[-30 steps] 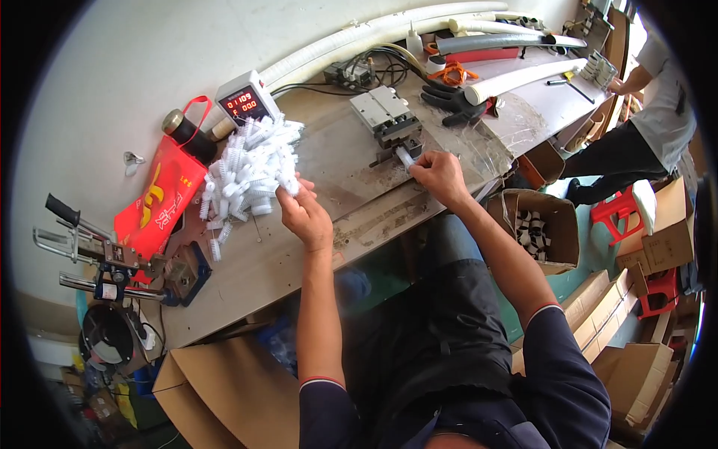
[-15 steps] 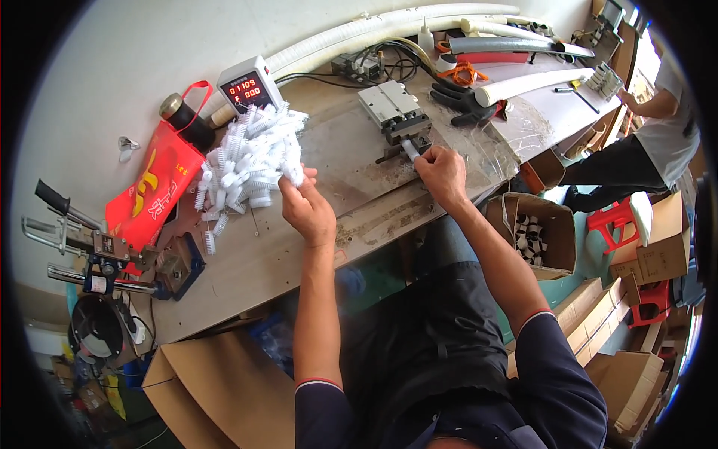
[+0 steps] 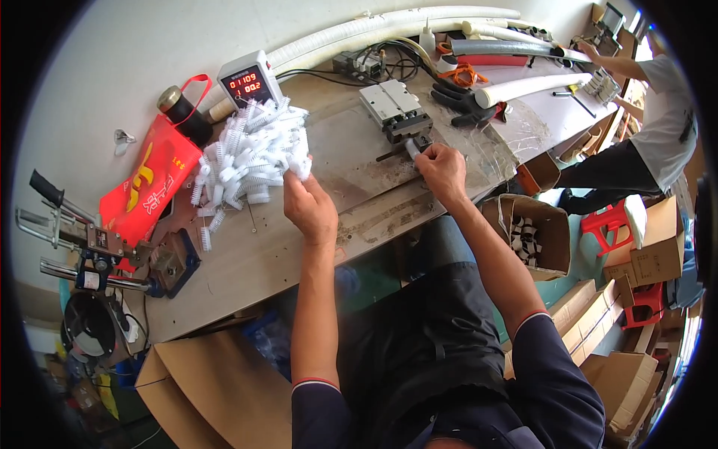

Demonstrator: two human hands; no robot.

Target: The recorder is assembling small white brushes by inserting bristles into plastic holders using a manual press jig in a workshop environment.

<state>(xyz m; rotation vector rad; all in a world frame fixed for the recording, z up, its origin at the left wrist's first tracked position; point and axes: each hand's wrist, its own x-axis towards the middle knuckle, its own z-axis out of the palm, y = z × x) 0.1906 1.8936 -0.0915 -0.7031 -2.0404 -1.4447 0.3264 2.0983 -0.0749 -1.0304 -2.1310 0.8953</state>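
Note:
My left hand (image 3: 311, 209) is closed in a pinch on a white ribbed plastic piece (image 3: 299, 166) at the near right edge of a heap of similar pieces (image 3: 243, 153). My right hand (image 3: 444, 173) pinches another small white plastic piece (image 3: 413, 149), whose far end meets the front jaw of a small metal pneumatic fixture (image 3: 395, 111). The fingers hide that piece's near end. Behind the heap stands a white counter box (image 3: 250, 79) with a lit red display.
Left of the heap lie a red bag (image 3: 142, 179), a dark flask (image 3: 183, 112) and a lever press (image 3: 112, 251). Black gloves (image 3: 458, 101) and white hoses (image 3: 531, 88) lie beyond the fixture. An open carton (image 3: 527, 232) stands at right; another person (image 3: 651, 127) works farther off.
My left fingers have drawn closer together around their white piece. My right hand stays at the fixture. The counter's display has changed. The other person has raised an arm over the far table.

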